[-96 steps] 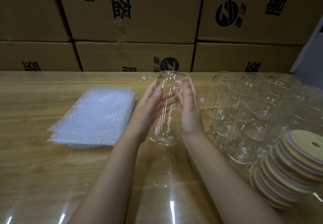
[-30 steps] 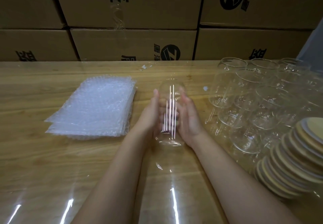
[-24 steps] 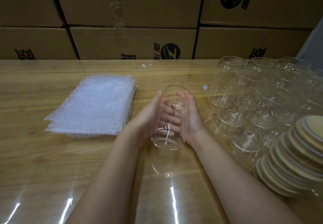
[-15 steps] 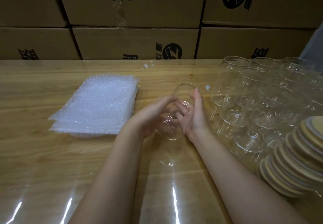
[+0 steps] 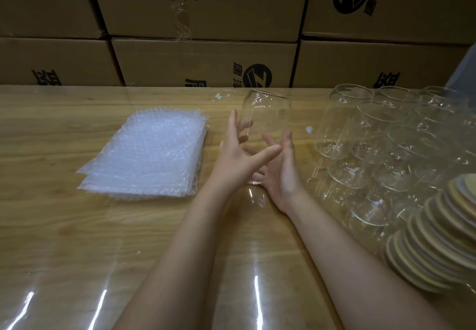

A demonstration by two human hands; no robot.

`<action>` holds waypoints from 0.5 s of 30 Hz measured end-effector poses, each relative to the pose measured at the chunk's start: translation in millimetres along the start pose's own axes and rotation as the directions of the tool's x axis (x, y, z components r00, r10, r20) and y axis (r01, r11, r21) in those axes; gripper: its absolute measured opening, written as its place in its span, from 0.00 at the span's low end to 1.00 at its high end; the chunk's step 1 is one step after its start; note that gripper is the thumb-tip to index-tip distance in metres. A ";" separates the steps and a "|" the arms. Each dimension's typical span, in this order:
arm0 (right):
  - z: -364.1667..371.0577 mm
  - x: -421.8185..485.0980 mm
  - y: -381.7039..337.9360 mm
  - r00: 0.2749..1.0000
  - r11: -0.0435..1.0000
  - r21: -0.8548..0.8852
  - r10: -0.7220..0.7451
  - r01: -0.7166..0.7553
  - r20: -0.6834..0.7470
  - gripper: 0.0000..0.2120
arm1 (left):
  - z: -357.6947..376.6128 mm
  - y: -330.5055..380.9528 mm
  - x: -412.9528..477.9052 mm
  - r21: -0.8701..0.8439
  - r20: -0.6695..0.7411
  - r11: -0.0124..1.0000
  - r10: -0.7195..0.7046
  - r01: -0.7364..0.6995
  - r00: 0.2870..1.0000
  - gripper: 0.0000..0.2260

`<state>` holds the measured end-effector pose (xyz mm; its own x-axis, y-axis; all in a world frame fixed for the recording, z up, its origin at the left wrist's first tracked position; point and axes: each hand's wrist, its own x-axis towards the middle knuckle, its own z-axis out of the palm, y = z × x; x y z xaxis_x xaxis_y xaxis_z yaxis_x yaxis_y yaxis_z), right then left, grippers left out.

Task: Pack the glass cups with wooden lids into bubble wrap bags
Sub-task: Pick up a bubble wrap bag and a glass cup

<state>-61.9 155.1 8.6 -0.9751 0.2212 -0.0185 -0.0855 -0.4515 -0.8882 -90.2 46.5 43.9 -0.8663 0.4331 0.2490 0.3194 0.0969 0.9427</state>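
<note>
Inspection, centre of the surface [image 5: 77, 239]: one glass cup [image 5: 266, 123] stands roughly upright, mouth up, between my two grips.

Left grip [image 5: 237, 159]: fingers straight and spread, laid against the cup's left wall, thumb reaching across its front; nothing is curled round it. Right grip [image 5: 280, 172]: likewise spread flat, against the lower right wall. I cannot tell whether the base rests on the surface.

Assessment: thin, rigid, smooth glass, so light, slippery and breakable. I judge the hold belongs round the mid-body, not the rim.

Contents:
- The cup is empty, with no lid fitted.
- The other cups [image 5: 381, 154], clustered to the right, are empty and unlidded.
- The wooden lids [image 5: 438, 234] lie in overlapping rows beside them.
- The bubble wrap bags [image 5: 146, 154] lie flat in a stack to the left, none visibly filled.
- The cardboard boxes [image 5: 206, 59] behind are shut, contents unseen.
</note>
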 end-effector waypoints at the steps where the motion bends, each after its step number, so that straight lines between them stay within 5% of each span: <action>1: 0.1 -0.4 -0.9 1.000 1.000 0.008 0.001 0.000 -0.022 0.42 | 0.7 -0.1 -0.4 -0.011 -0.016 1.000 0.028 -0.028 0.999 0.49; 6: 2.6 0.5 2.4 0.982 0.997 -0.073 -0.033 0.020 -0.185 0.22 | 1.2 -5.1 1.1 0.004 -0.022 0.992 0.125 -0.125 0.992 0.45; 10: 3.6 -1.9 13.9 0.892 0.848 -0.500 -0.353 0.176 -0.284 0.21 | -2.3 -12.6 -0.6 -0.156 -0.047 0.988 0.011 -0.018 0.999 0.47; 15: 7.1 -7.6 8.0 0.929 0.852 -0.455 -0.348 0.259 -0.123 0.32 | 3.9 -22.6 -2.5 -0.094 -0.068 0.996 0.005 -0.011 0.998 0.43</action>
<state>-56.6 143.6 4.9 -0.8512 0.4691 0.2355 -0.2321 0.0659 -0.9705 -93.7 46.8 21.2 -0.8891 0.3712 0.2679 0.2914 0.0076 0.9566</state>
